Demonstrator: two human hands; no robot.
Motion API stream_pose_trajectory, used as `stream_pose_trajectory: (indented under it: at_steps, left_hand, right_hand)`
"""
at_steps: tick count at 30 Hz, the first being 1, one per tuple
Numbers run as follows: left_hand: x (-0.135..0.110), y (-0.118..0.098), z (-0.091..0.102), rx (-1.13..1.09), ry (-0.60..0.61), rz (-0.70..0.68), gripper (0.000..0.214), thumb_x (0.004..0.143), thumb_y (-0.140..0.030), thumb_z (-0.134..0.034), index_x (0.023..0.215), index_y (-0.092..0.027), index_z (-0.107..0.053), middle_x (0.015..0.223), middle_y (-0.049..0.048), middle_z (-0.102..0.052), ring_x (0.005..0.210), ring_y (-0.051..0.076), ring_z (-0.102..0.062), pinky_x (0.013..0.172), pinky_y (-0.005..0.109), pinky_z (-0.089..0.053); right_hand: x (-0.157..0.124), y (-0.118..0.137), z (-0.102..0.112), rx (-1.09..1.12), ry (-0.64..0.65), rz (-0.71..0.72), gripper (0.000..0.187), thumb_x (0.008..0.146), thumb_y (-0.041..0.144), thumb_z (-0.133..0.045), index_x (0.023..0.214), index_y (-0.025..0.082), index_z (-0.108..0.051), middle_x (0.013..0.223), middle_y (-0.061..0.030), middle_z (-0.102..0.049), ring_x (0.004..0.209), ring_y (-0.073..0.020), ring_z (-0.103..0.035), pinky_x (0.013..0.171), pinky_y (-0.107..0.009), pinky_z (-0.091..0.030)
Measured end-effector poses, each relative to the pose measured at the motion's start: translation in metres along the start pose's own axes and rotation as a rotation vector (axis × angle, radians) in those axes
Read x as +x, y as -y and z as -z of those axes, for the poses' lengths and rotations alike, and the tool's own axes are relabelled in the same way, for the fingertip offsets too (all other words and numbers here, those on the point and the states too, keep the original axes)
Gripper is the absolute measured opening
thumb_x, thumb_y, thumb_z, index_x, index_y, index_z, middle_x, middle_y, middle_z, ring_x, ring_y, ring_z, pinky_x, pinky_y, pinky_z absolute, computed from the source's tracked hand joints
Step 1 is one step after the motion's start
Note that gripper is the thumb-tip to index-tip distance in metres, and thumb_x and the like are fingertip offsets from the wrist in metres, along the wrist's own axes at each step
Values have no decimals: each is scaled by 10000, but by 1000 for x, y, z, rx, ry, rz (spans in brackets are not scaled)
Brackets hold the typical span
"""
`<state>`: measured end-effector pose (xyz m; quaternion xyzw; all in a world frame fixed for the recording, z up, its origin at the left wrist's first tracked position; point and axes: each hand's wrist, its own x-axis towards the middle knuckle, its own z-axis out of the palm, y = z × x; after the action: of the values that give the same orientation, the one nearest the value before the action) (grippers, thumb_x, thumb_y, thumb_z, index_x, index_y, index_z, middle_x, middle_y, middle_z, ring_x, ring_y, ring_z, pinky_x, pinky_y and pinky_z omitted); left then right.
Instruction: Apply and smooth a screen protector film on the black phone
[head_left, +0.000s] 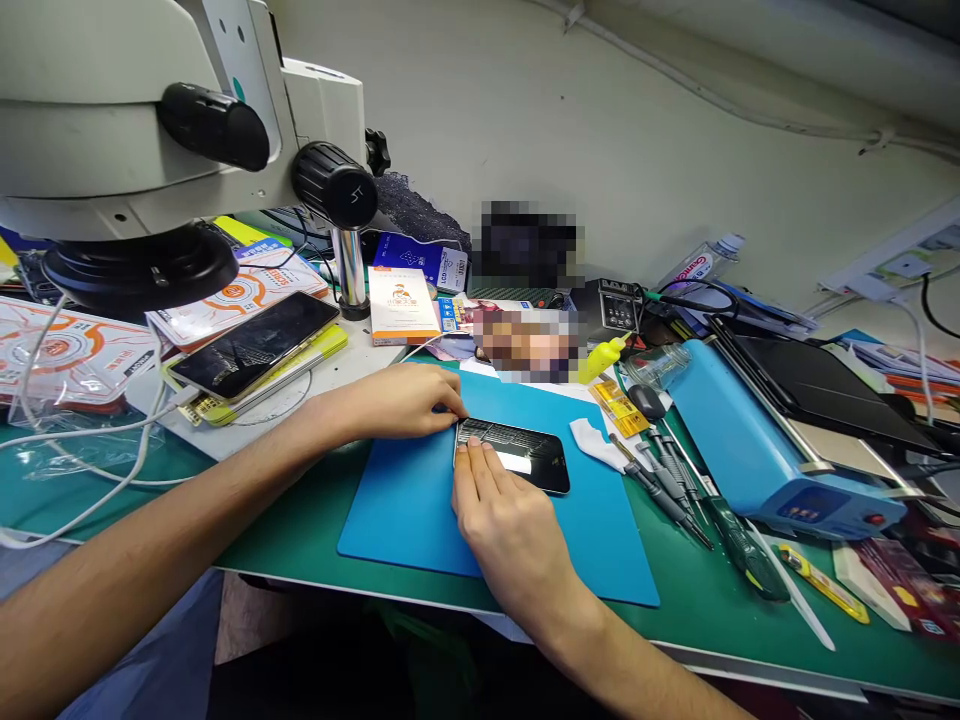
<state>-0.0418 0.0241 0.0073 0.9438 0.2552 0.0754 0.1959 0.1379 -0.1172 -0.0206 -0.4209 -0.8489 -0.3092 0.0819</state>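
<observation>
A black smartphone [551, 465] lies screen up on a blue work mat [409, 515], with bright reflections across its glass. My left hand [405, 400] reaches in from the left, and its fingers are closed in a pinch at the phone's upper left corner. The exact contact of those fingertips is partly hidden. Several fingers of my right hand [514, 530] lie stretched out and side by side, flat on the left part of the screen. The right thumb is hidden beneath the hand.
A microscope [341, 190] towers at the left, and another phone [255, 345] rests on a yellow-edged stack by its base. Screwdrivers [671, 470], a green-handled tool [742, 545] and a yellow cutter [825, 585] lie right of the mat, near a blue machine [750, 440]. White cables [142, 440] loop at left.
</observation>
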Motion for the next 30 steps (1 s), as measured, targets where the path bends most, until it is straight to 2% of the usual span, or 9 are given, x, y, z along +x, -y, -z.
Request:
stream_pose_trajectory:
  at_steps: [6, 9, 12, 18, 30]
  left_hand:
    - [-5, 0, 6, 14, 64, -34, 336, 959, -222, -618, 1272, -223, -739, 1221, 56, -711, 1140, 227, -668, 984, 299, -479]
    - [-7, -1, 7, 44, 113, -41, 403, 903, -331, -732, 1282, -197, -702, 1258, 80, -679, 1176, 251, -640, 993, 307, -473]
    - [-6, -4, 5, 68, 111, -25, 485, 829, -434, -812, 1227, -190, -683, 1220, 82, -670, 1157, 270, -626, 945, 320, -480]
    - [-4, -11, 1, 85, 59, -7, 422, 842, -482, -775, 1118, -187, -651, 1118, 64, -665, 1077, 263, -614, 882, 327, -470]
    - [-6, -13, -1, 118, 36, -35, 418, 856, -481, -726, 1135, -182, -638, 1110, 70, -667, 1067, 267, -618, 893, 346, -474]
  right_hand:
    - [-1, -1, 0, 26, 1, 9, 314, 951, 43, -564, 1201, -25, -741, 1209, -244, -764, 1078, -303, -780, 842, -347, -673]
    - [-1, -2, 0, 22, 2, 10, 314, 958, 49, -558, 1204, -14, -743, 1219, -237, -762, 1082, -297, -779, 842, -343, -671]
    - [-1, -2, 0, 15, -4, 7, 315, 966, 52, -543, 1197, 2, -751, 1220, -221, -766, 1082, -287, -779, 832, -331, -670]
    - [-1, -3, 0, 23, -36, -7, 312, 975, 45, -518, 1164, 10, -764, 1175, -201, -787, 1052, -270, -787, 819, -320, -668]
    - [-4, -4, -1, 86, -36, -30, 300, 967, 50, -573, 1212, -5, -737, 1230, -215, -766, 1093, -286, -772, 801, -336, -659]
